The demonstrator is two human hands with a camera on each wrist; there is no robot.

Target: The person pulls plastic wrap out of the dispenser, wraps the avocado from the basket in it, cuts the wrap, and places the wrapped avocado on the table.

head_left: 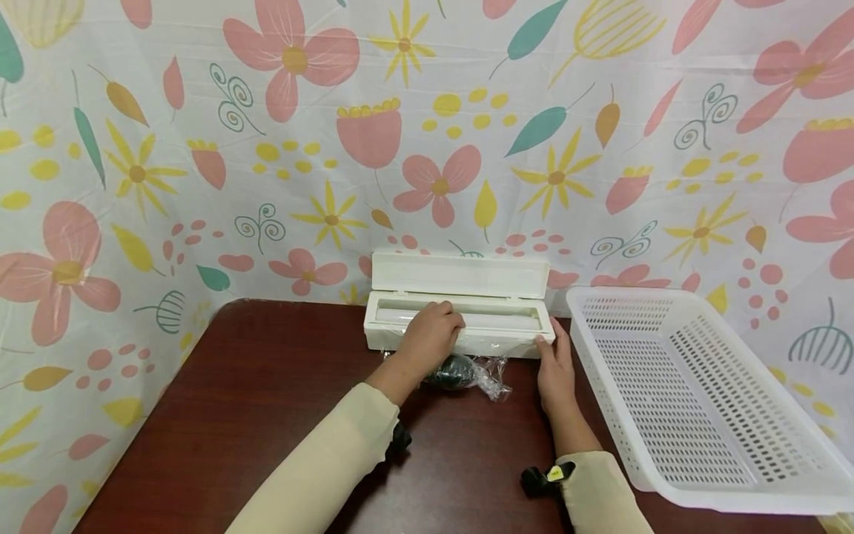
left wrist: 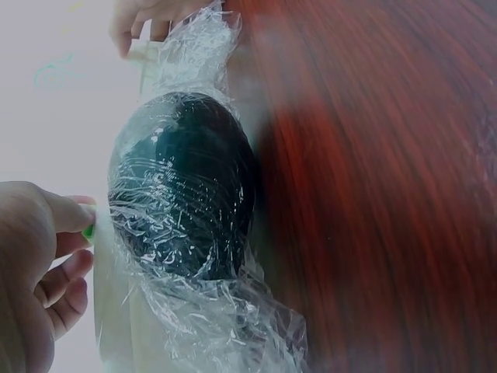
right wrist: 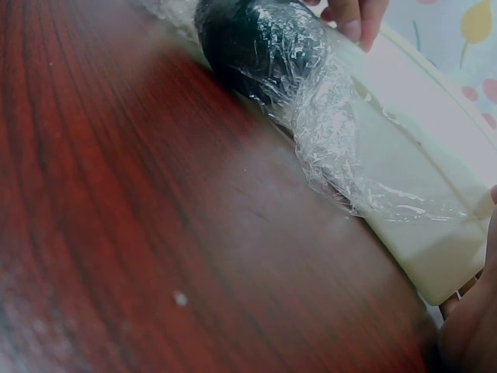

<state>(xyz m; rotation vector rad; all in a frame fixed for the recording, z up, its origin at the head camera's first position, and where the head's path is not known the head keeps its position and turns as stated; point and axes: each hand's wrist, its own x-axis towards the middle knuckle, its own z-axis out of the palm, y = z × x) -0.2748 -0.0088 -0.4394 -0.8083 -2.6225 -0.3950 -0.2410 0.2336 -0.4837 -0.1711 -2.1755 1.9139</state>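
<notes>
A white plastic wrap dispenser box [head_left: 460,343] stands at the table's back with its lid [head_left: 460,273] raised and a roll of plastic wrap [head_left: 500,321] inside. My left hand [head_left: 430,334] is over the box's front rim, its thumb and finger pinching a small green slider [left wrist: 89,231]. Around the box's right end, my right hand [head_left: 557,367] holds it with the thumb in front. Against the box front lies a dark green, rounded object [left wrist: 186,186], wrapped in clear crinkled film [right wrist: 326,132]; the film's twisted ends stick out both sides.
To the right stands a white perforated basket [head_left: 640,445], close beside my right hand. The dark red-brown wooden table [head_left: 233,415] ends at the back against a flowered cloth [head_left: 440,96]. Black straps [head_left: 543,478] sit at my wrists.
</notes>
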